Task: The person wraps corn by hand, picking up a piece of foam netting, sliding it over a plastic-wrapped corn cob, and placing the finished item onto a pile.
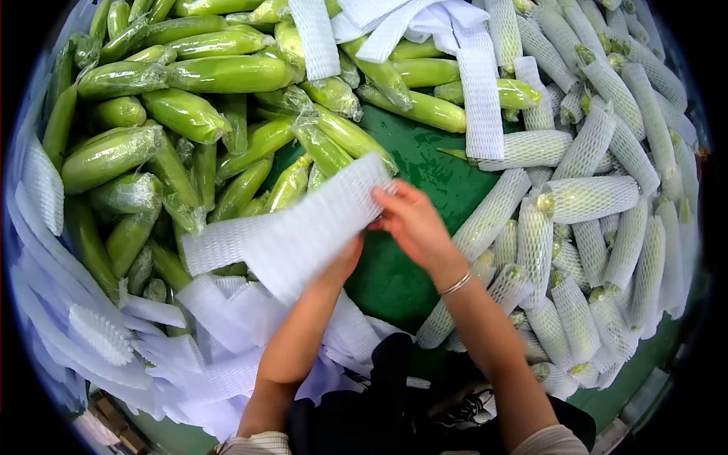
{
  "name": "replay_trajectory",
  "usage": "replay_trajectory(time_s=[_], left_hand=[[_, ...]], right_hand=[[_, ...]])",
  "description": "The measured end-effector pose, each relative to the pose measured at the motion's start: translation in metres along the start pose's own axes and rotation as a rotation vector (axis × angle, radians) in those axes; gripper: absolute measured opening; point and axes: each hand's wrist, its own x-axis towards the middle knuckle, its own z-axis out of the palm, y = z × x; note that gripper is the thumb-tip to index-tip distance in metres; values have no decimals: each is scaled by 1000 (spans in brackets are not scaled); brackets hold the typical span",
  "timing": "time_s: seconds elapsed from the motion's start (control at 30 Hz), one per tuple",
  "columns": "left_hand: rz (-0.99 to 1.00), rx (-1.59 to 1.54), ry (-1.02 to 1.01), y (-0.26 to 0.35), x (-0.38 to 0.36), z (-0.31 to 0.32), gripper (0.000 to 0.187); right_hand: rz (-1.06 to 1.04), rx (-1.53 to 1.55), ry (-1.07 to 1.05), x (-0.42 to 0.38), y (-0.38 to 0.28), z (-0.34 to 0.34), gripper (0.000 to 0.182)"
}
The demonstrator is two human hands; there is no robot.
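In front of me, a white foam net sleeve [318, 220] is stretched out flat, partly smeared by motion. My right hand [409, 224] pinches its right end between thumb and fingers. My left hand [349, 258] holds the sleeve from below, its fingers mostly hidden behind the foam. Another white sleeve [216, 244] shows to the left, overlapped by the held one. Just beyond lie green ears of corn [326, 148] in their husks, wrapped in clear film.
Film-wrapped corn [227, 73] is heaped at the left and back. Loose foam sleeves [235, 318] pile up at the lower left, more sleeves [481, 91] at the back. Sleeved corn ears [591, 199] are heaped on the right. A green surface [409, 155] shows between the heaps.
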Motion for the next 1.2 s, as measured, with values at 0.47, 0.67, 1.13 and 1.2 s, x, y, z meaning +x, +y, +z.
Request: replay_trajectory(time_s=[0.47, 0.67, 1.13, 1.2], left_hand=[[251, 686, 492, -26, 21, -8, 45], [-189, 513, 367, -19, 13, -20, 51], [-463, -168, 423, -6, -47, 14, 30], [-388, -54, 321, -12, -50, 15, 24]], right_hand=[[-172, -303, 219, 43, 28, -43, 22], [-345, -990, 298, 5, 30, -30, 26], [-37, -611, 336, -10, 5, -29, 20], [-21, -563, 400, -14, 34, -58, 19]])
